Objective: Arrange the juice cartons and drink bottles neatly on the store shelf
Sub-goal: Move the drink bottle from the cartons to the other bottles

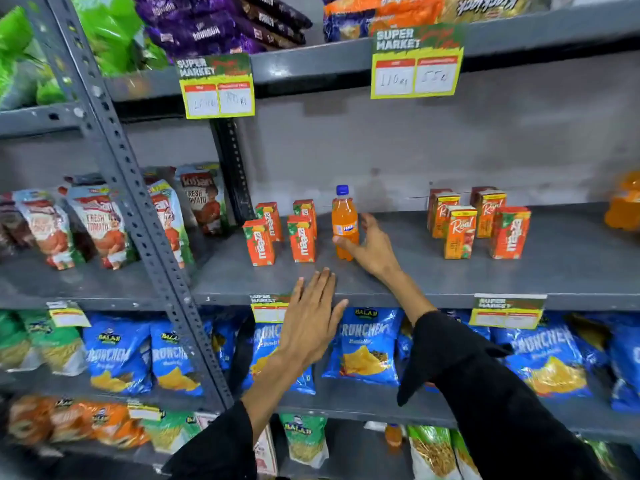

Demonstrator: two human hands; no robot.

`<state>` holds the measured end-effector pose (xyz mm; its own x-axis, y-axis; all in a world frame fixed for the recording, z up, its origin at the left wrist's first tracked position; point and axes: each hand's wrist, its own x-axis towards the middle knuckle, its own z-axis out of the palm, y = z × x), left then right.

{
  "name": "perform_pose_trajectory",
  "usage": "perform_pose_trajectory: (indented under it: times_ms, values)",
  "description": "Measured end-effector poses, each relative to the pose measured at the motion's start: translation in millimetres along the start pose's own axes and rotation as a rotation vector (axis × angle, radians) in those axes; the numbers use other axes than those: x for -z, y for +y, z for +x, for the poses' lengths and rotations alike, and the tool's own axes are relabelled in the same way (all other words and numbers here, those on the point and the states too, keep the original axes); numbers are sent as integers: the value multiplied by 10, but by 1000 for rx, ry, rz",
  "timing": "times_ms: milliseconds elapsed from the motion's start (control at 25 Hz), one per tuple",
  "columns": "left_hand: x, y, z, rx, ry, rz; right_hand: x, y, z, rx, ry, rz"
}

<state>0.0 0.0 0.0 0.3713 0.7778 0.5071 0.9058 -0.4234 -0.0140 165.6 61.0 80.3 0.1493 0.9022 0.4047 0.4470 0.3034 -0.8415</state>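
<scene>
An orange drink bottle [344, 221] with a blue cap stands upright on the grey middle shelf [398, 271]. My right hand [372, 247] cups its lower part: the thumb touches the front, and the fingers are spread apart behind it. My left hand [311, 317] hovers flat with its fingers apart at the shelf's front edge and holds nothing. Left of the bottle stand several orange juice cartons [301, 239] in two rows. A second group of juice cartons [460, 232] stands to the right. More orange bottles [625, 202] show blurred at the far right edge.
Tomato ketchup pouches [104, 226] fill the neighbouring bay, behind a perforated grey upright [138, 202]. Blue snack bags [369, 344] hang on the shelf below. Yellow price tags [218, 86] hang from the shelf above. Bare shelf lies between the bottle and the right carton group.
</scene>
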Motion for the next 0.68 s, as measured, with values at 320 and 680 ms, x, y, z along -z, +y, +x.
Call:
perform_pose_trajectory:
  times_ms: [320, 680]
  values:
    - [-22, -33, 20, 10, 31, -15, -217, -9, 133, -45, 177, -13]
    - [-17, 586, 56, 34, -41, -11, 575, 174, -308, 16, 155, 14]
